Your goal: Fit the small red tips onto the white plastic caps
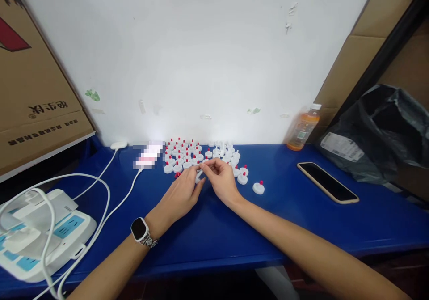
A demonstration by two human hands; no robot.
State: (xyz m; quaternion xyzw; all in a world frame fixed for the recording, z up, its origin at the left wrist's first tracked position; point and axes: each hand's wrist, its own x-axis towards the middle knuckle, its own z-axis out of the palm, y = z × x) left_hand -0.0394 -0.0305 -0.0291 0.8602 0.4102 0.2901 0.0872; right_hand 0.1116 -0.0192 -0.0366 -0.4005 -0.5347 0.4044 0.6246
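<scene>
Carton (36,76), left: three large Chinese characters (48,107) are printed upside down, not surely legible; a circled R (32,116) is set beside them. Below, a line of smaller Chinese characters (42,132) is likewise inverted and cannot be made out. White plug adapter (55,205): tiny lettering (68,208) is borne, unreadable. Orange bottle (303,128) and dark plastic bag (378,130): printed labels are carried, their text too small to be read.
</scene>
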